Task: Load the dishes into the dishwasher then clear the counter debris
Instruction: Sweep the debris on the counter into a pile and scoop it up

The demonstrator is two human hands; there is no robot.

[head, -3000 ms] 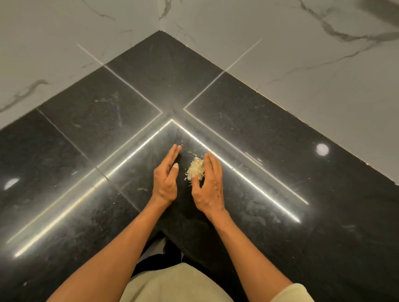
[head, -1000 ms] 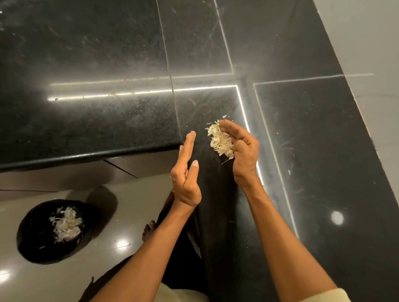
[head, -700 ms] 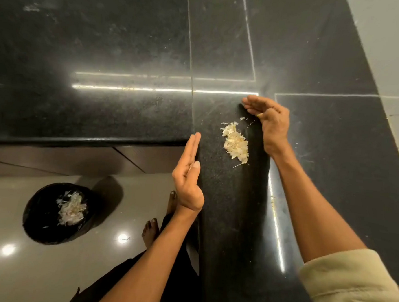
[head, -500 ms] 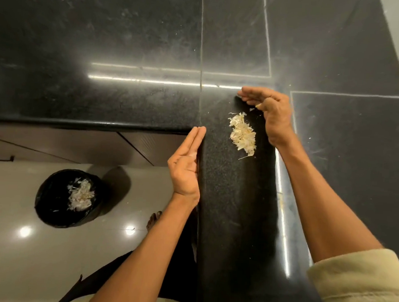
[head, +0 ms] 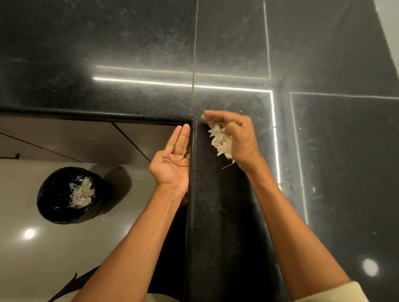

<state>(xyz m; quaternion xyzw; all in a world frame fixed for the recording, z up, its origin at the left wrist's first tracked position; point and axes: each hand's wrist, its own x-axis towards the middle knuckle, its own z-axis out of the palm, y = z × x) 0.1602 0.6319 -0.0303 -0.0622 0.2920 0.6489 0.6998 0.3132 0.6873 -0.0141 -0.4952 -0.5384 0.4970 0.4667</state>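
Pale, papery debris (head: 221, 141) is raked along the black counter (head: 141, 54) by the curled fingers (head: 215, 116) of the right hand (head: 238, 137), which are hooked over the far side of the heap so that it is dragged toward the edge; whether the scraps are actually pinched or only swept cannot be told. At nine o'clock from the heap, just across the counter's lip, the left hand (head: 173, 161) is held palm up with its fingers straight and together, tucked against the edge and slightly below it, evidently as a catching tray. Nothing is held in it yet. Further out, at about eight o'clock on the floor, a black bin (head: 50, 202) is set, with similar scraps already lying inside, so the catch is probably meant to be carried there. Small specks are left on the counter at about four o'clock, so more sweeping seems needed. No dishes or dishwasher are in view.
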